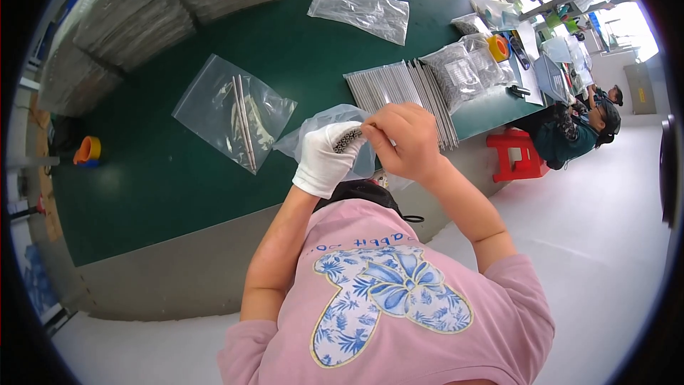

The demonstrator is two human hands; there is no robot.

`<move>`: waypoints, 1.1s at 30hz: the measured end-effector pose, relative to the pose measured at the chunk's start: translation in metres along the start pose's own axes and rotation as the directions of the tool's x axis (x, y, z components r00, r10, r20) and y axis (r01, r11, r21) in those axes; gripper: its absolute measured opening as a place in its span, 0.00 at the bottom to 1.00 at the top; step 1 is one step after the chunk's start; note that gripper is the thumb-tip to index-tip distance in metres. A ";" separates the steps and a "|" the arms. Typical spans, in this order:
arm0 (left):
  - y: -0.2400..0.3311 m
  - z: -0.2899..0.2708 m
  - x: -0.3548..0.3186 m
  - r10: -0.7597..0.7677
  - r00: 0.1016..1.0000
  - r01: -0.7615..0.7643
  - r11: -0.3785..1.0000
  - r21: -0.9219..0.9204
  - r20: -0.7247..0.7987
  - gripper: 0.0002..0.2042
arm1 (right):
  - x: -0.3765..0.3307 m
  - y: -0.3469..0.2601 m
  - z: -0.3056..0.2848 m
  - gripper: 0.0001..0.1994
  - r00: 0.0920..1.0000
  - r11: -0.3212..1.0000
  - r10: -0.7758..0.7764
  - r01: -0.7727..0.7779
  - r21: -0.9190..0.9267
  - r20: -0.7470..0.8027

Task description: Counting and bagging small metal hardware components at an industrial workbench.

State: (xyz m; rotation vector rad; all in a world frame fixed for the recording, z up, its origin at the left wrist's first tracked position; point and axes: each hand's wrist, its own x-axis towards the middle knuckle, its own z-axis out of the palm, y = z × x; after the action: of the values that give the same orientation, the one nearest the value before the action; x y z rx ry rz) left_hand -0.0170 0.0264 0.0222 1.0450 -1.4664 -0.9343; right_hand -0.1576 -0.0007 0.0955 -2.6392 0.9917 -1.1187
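My left hand (pixel 324 158), in a white glove, is closed round a bundle of thin metal tubes (pixel 348 140) whose round ends point up. A cloudy plastic bag (pixel 365 164) hangs around and behind the bundle at the table's near edge. Bare, my right hand (pixel 406 141) pinches with thumb and forefinger at the right side of the tube ends; what sits between the fingertips is too small to make out. Left of my hands lies a clear zip bag (pixel 203 110) with a few thin rods (pixel 244 121) on it or in it.
Many grey rods (pixel 399 89) lie side by side to the right, beside a full bag of small metal parts (pixel 456 75) and yellow tape (pixel 499 48). Clear bags (pixel 360 8) lie far back. Wrapped stacks (pixel 135 11) stand far left. A co-worker (pixel 577 135) sits right, near a red stool (pixel 516 153).
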 end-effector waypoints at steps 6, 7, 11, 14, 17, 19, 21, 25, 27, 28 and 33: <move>0.003 -0.001 0.001 -0.004 1.000 0.004 1.000 -0.003 -0.001 0.10 | -0.003 0.000 0.006 0.03 0.994 0.991 0.099 -0.103 0.088 0.043; 0.003 -0.001 0.001 -0.003 1.000 0.003 1.000 -0.024 -0.004 0.10 | -0.003 0.000 0.006 0.03 0.994 0.991 0.100 -0.103 0.081 0.039; 0.000 -0.002 0.001 -0.003 1.000 0.002 1.000 -0.004 -0.008 0.10 | 0.000 0.001 0.007 0.03 0.997 0.998 0.055 -0.057 0.035 0.049; -0.001 -0.001 0.001 -0.009 1.000 0.009 1.000 0.001 -0.006 0.10 | 0.001 0.001 0.007 0.03 0.999 1.000 -0.004 0.003 0.018 0.041; -0.001 -0.001 0.001 -0.030 0.999 0.030 0.999 0.017 0.016 0.10 | 0.003 0.003 0.007 0.04 0.998 1.000 -0.011 0.010 0.018 0.062; -0.002 0.001 0.001 -0.013 1.000 0.013 1.000 0.003 0.016 0.10 | 0.003 0.004 0.008 0.04 0.997 0.998 -0.036 0.033 0.052 0.065; -0.002 0.001 0.001 -0.007 1.000 0.006 1.000 0.009 0.012 0.10 | 0.001 0.005 0.008 0.04 0.998 0.998 -0.032 0.028 0.061 0.063; -0.003 0.002 0.001 0.005 1.000 -0.005 1.000 0.024 0.005 0.10 | 0.002 0.004 0.004 0.04 0.995 1.000 -0.027 0.026 0.014 0.092; -0.002 0.001 0.002 0.033 0.999 -0.033 0.999 0.031 -0.003 0.10 | 0.001 -0.001 0.000 0.04 0.999 0.999 0.001 -0.003 0.054 0.041; -0.002 0.001 0.002 0.018 1.000 -0.018 1.000 0.006 0.003 0.10 | 0.000 -0.002 -0.001 0.04 0.999 0.994 0.040 -0.040 0.100 -0.004; -0.001 -0.001 0.002 -0.017 1.000 0.016 1.000 0.002 0.019 0.09 | -0.006 0.000 0.004 0.03 0.998 0.995 0.051 -0.055 0.085 0.042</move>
State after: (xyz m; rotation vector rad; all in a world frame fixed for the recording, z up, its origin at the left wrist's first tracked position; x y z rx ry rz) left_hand -0.0164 0.0246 0.0219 1.0540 -1.4766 -0.9567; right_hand -0.1579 0.0023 0.0884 -2.5422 0.9774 -1.0686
